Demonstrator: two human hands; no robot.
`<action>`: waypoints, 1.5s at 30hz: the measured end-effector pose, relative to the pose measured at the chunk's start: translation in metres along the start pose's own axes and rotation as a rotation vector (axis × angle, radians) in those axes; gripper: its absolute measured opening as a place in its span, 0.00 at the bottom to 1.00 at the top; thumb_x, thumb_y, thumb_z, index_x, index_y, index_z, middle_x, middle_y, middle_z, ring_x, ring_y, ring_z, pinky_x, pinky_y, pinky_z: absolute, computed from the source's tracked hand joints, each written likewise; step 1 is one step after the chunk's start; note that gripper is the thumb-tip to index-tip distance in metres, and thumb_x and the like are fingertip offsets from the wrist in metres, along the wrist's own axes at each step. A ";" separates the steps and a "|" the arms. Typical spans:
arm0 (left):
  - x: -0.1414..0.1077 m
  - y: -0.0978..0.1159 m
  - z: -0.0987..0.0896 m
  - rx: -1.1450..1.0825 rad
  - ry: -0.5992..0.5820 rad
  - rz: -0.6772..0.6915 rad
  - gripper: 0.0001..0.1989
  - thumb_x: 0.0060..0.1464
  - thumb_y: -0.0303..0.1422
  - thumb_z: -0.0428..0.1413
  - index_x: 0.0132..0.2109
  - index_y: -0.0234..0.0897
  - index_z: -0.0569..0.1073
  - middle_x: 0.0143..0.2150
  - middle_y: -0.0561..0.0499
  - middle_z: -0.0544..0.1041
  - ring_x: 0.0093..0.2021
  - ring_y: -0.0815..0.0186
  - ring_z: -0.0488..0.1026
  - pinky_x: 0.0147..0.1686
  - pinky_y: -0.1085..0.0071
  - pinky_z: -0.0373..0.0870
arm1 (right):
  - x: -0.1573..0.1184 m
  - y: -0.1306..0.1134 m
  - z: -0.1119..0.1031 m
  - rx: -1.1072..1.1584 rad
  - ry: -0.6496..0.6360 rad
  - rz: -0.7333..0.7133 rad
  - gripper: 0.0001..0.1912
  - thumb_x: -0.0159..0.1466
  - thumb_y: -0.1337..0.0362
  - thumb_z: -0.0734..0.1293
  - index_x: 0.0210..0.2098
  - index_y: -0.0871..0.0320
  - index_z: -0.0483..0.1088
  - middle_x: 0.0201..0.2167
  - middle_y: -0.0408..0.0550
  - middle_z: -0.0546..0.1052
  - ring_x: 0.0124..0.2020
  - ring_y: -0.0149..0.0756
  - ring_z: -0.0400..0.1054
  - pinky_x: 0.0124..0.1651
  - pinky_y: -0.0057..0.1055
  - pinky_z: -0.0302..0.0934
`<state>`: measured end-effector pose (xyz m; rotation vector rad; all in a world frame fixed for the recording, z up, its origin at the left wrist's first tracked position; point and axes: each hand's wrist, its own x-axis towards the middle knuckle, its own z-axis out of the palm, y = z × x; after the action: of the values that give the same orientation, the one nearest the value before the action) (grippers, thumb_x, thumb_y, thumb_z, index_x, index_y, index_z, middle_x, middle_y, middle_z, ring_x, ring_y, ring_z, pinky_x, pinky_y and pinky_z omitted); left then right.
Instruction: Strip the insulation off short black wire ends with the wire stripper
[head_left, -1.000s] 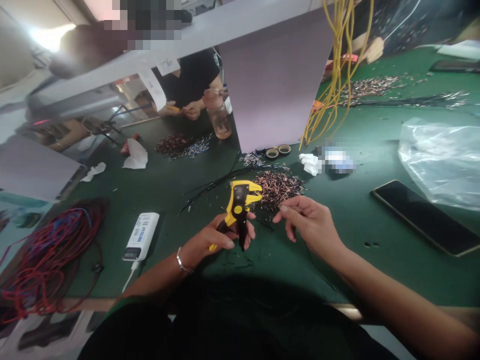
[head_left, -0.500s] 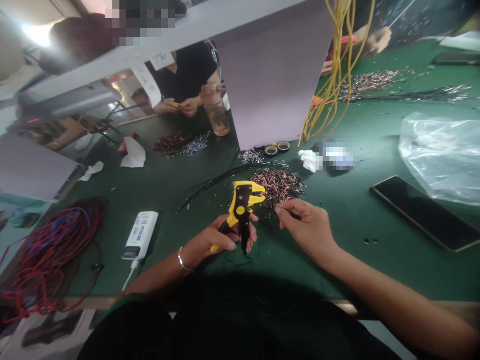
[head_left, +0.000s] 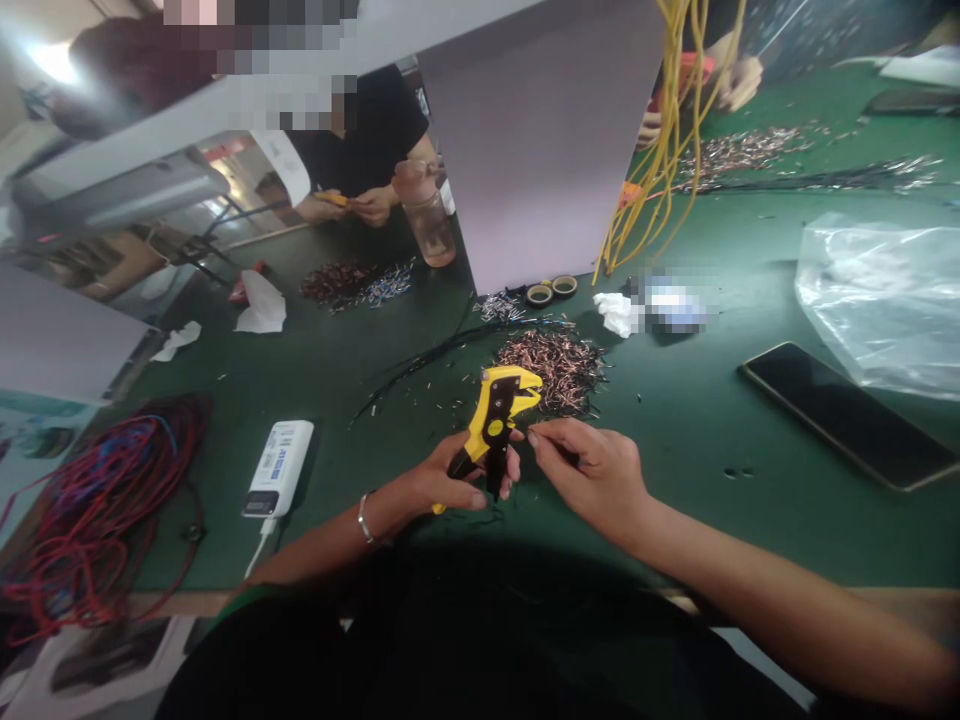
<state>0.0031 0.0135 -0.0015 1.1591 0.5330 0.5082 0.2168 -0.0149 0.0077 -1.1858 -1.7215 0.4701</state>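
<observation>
Stripper (head_left: 496,427) grasped by left hand (head_left: 444,478) near pile (head_left: 559,368); right hand (head_left: 600,465) pinched near pile, can't tell on what; stripper nudge could scatter pile.

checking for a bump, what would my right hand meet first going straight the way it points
Probably the left hand's fingers, curled round the stripper, or the stripper itself: both lie just past the right hand's fingertips, though one view leaves depth unclear.
</observation>
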 end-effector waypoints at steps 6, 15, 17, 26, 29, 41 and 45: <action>0.000 -0.004 -0.005 0.321 0.010 0.152 0.26 0.50 0.36 0.61 0.56 0.34 0.69 0.45 0.44 0.72 0.39 0.62 0.69 0.42 0.63 0.70 | -0.002 0.000 0.003 0.092 -0.058 0.133 0.10 0.63 0.67 0.63 0.28 0.57 0.74 0.19 0.41 0.77 0.18 0.27 0.67 0.24 0.24 0.60; -0.003 -0.013 -0.002 0.984 0.249 0.411 0.41 0.42 0.28 0.57 0.65 0.42 0.57 0.58 0.40 0.70 0.54 0.49 0.70 0.55 0.47 0.66 | 0.003 -0.001 0.003 0.488 -0.254 0.506 0.05 0.54 0.67 0.63 0.22 0.55 0.68 0.16 0.40 0.74 0.17 0.27 0.61 0.22 0.26 0.55; -0.004 -0.014 -0.002 0.997 0.260 0.441 0.40 0.41 0.27 0.56 0.64 0.42 0.58 0.56 0.41 0.71 0.53 0.50 0.71 0.55 0.46 0.67 | 0.003 0.001 0.004 0.609 -0.267 0.551 0.04 0.54 0.66 0.64 0.23 0.56 0.69 0.17 0.41 0.74 0.16 0.26 0.58 0.20 0.26 0.52; -0.006 -0.018 -0.007 1.076 0.284 0.547 0.41 0.44 0.29 0.57 0.66 0.42 0.55 0.56 0.39 0.71 0.53 0.50 0.72 0.53 0.48 0.70 | 0.005 0.001 0.002 0.711 -0.320 0.660 0.06 0.54 0.62 0.69 0.24 0.58 0.72 0.17 0.43 0.74 0.15 0.24 0.52 0.19 0.26 0.46; -0.007 -0.021 -0.008 1.064 0.292 0.507 0.40 0.44 0.29 0.57 0.65 0.42 0.56 0.56 0.39 0.70 0.55 0.49 0.70 0.55 0.47 0.69 | 0.005 0.003 0.003 0.691 -0.324 0.641 0.07 0.55 0.61 0.69 0.24 0.58 0.72 0.17 0.43 0.74 0.15 0.24 0.52 0.19 0.27 0.47; -0.004 -0.009 0.000 0.895 0.311 0.279 0.24 0.45 0.28 0.56 0.52 0.36 0.69 0.36 0.49 0.73 0.35 0.64 0.70 0.36 0.65 0.72 | 0.010 0.000 0.000 0.624 -0.344 0.554 0.14 0.58 0.57 0.69 0.19 0.56 0.70 0.11 0.38 0.65 0.15 0.25 0.51 0.19 0.27 0.48; -0.002 -0.006 0.003 0.859 0.319 0.261 0.19 0.45 0.27 0.55 0.47 0.35 0.70 0.34 0.50 0.73 0.32 0.66 0.69 0.34 0.67 0.70 | 0.009 0.000 0.000 0.626 -0.353 0.558 0.14 0.58 0.58 0.68 0.19 0.56 0.70 0.11 0.38 0.65 0.15 0.26 0.51 0.19 0.27 0.46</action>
<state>0.0036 0.0081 -0.0060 2.0001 0.9289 0.7238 0.2165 -0.0069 0.0120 -1.1331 -1.3283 1.5098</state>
